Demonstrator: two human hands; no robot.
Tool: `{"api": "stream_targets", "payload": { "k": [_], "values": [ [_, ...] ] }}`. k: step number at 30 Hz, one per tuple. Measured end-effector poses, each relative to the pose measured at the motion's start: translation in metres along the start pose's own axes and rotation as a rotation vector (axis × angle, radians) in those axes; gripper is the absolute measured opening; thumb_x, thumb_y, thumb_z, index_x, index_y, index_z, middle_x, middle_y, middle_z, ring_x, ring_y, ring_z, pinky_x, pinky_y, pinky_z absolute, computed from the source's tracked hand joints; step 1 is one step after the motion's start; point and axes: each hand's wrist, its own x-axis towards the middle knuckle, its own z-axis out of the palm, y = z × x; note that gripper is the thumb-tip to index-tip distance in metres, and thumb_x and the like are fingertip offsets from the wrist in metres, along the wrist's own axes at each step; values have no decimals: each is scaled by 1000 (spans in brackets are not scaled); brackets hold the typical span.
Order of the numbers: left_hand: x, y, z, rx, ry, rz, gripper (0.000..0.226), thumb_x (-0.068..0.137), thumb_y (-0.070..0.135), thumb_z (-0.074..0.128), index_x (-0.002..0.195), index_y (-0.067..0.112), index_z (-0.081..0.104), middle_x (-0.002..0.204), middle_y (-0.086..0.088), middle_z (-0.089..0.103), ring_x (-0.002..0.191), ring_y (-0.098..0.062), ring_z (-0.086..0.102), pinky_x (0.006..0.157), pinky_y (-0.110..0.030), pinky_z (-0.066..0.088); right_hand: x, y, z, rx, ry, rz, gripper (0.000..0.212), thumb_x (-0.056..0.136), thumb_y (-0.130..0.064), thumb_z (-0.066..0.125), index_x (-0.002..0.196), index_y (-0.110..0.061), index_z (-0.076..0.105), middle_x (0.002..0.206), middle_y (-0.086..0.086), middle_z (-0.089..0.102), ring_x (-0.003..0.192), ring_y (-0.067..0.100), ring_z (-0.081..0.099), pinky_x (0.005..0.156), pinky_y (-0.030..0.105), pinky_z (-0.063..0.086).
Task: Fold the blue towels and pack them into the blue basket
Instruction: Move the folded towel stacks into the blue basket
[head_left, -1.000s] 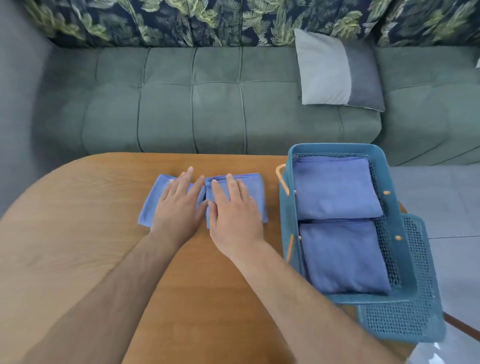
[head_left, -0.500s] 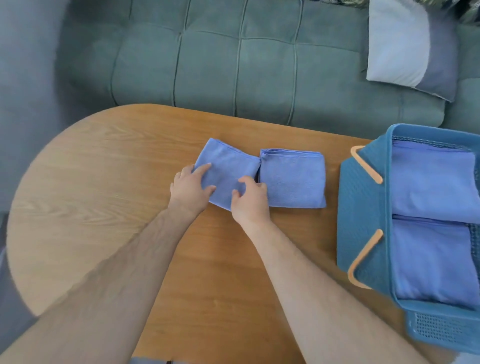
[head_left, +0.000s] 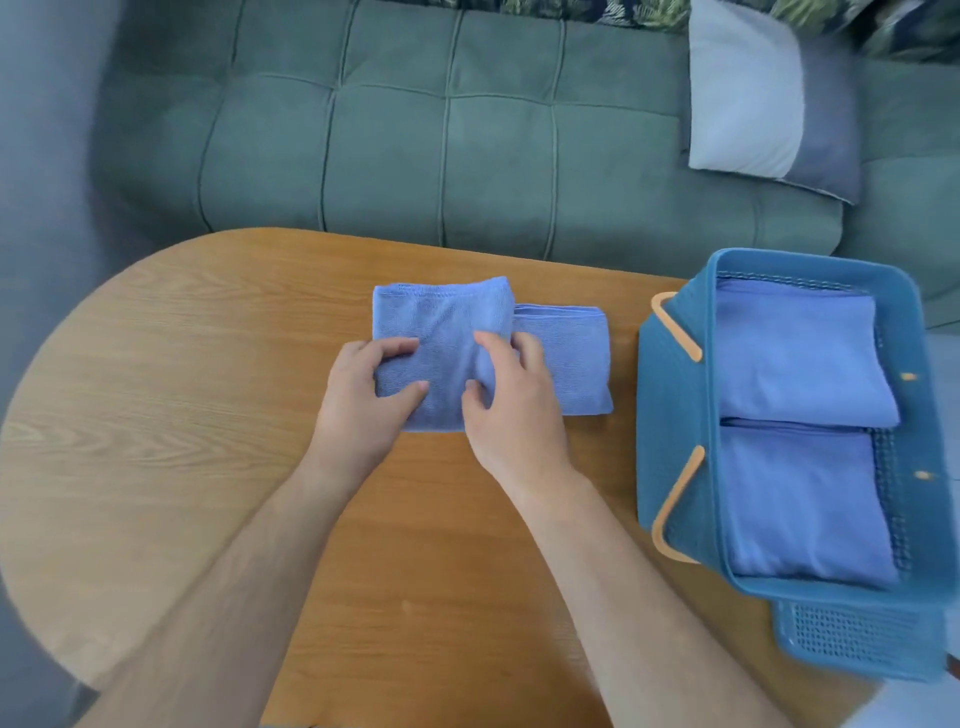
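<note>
At frame centre on the wooden table (head_left: 208, 415), the left hand (head_left: 363, 395) and right hand (head_left: 511, 405) each pinched the blue towel's (head_left: 441, 322) raised left half; two folded towels (head_left: 795, 358) lay in the blue basket (head_left: 670, 415) at right.

- towel (head_left: 441, 332), centre of frame: plain periwinkle blue
- folded towels (head_left: 795, 353), right: the same blue
- basket (head_left: 670, 415): teal, fine mesh pattern
- handles (head_left: 675, 327): orange
- table (head_left: 156, 415): honey-brown wood grain
- sofa (head_left: 415, 145), top: grey-green, stitched squares
- cushion (head_left: 743, 88), upper right: pale grey and darker grey blocks
- fabric (head_left: 914, 26), top right corner: dark, green leaf print
</note>
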Motion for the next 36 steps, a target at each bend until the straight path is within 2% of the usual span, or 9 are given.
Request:
{"api": "stream_targets", "payload": {
  "k": [5,9,16,19,21,28,30,33,36],
  "values": [
    [-41,78,37,-65,-63,168,41,84,18,77,121,33,65,120,15,50,118,2,51,89,-10,42,-30,20,-102,-4,187,-12,50,90,-16,64,137,-28,54,136,-6,42,120,15,50,92,31,47],
    [-82,133,99,-66,-239,235,43,85,23,76,126,32,64,122,14,47,118,2,50,94,-21,46,-62,67,-188,-56,236,108,47,87,-31,72,132,-33,57,132,-11,43,116,11,52,91,22,40],
    [-146,169,201,187,-423,313,50,93,29,66,141,24,52,132,3,36,124,-12,45,110,-25,35,-116,154,-249,-198,136,325,66,78,-46,80,136,-37,50,131,-13,40,118,14,52,92,34,46],
    [-160,165,225,451,-334,429,48,82,30,69,129,20,62,117,-7,51,107,-27,59,89,-43,47,-121,182,-248,-175,40,343,73,79,-45,80,143,-36,44,133,-10,39,122,14,49,95,29,40],
    [-163,160,233,632,-259,475,51,70,33,80,118,20,68,107,-9,57,96,-31,61,83,-42,39,-122,195,-242,-193,-11,336,81,79,-48,79,149,-33,41,140,-4,37,129,18,43,106,31,39],
    [-151,146,234,925,-230,788,83,65,44,86,136,11,59,155,-17,40,142,-34,41,114,-50,22,-114,206,-223,-674,85,20,93,60,-54,87,139,-15,59,156,16,41,144,34,39,110,44,44],
    [-143,148,238,1058,-326,812,97,68,54,83,146,11,48,155,-15,40,143,-34,40,117,-47,16,-110,211,-218,-647,2,-15,93,68,-52,84,148,-18,50,160,18,33,148,32,32,116,41,38],
    [-129,150,257,1217,-482,713,97,90,55,60,159,13,6,166,-14,9,152,-33,14,123,-45,4,-94,220,-212,-599,-222,64,91,89,-52,65,160,-27,15,168,14,-2,156,28,0,125,36,16],
    [-118,148,270,1224,-489,658,104,84,57,65,158,15,4,165,-9,12,150,-29,15,124,-43,9,-79,226,-204,-613,-293,105,89,94,-52,59,161,-31,4,167,11,-12,155,28,-9,125,39,13]
  ]
}}
